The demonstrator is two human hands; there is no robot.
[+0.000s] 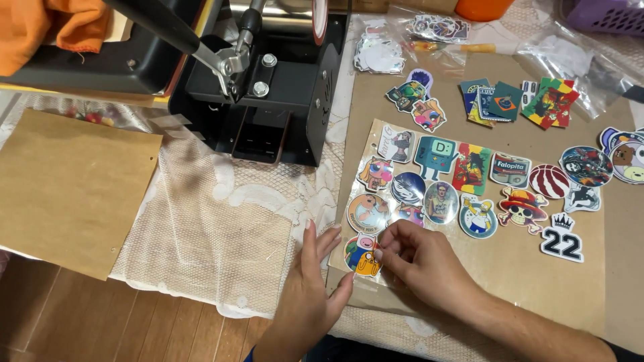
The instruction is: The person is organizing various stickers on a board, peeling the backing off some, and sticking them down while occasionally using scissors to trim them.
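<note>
Two hands are seen at the bottom centre of the frame, both meeting at one round sticker (363, 255) printed with cartoon figures in yellow, blue and white. The sticker lies at the lower left corner of a clear sheet (376, 137), which rests on brown paper (510, 281). The left hand (310, 288) is held nearly flat and open, fingers stretched upward, with the thumb tip touching the sticker's lower left edge; nothing is gripped by it. The right hand (419, 258) is curled, its fingertips (380, 255) pressed against the sticker's right edge; whether the edge is pinched or only touched cannot be told.

More stickers are spread over the clear sheet just above the hands, among them a round one with a pale figure (367, 213) and an oval portrait (441, 202). Further right on the brown paper a skull in a straw hat (522, 209) and a black crowned number sticker (562, 238) are laid. Small stacks of stickers (486, 100) are set in the upper right, near clear plastic bags (570, 57).

A black heat press (268, 87) is placed at the upper centre on a lace cloth (215, 221). A brown cardboard sheet (67, 188) is laid at the left, and orange fabric (47, 27) is seen in the upper left corner.
</note>
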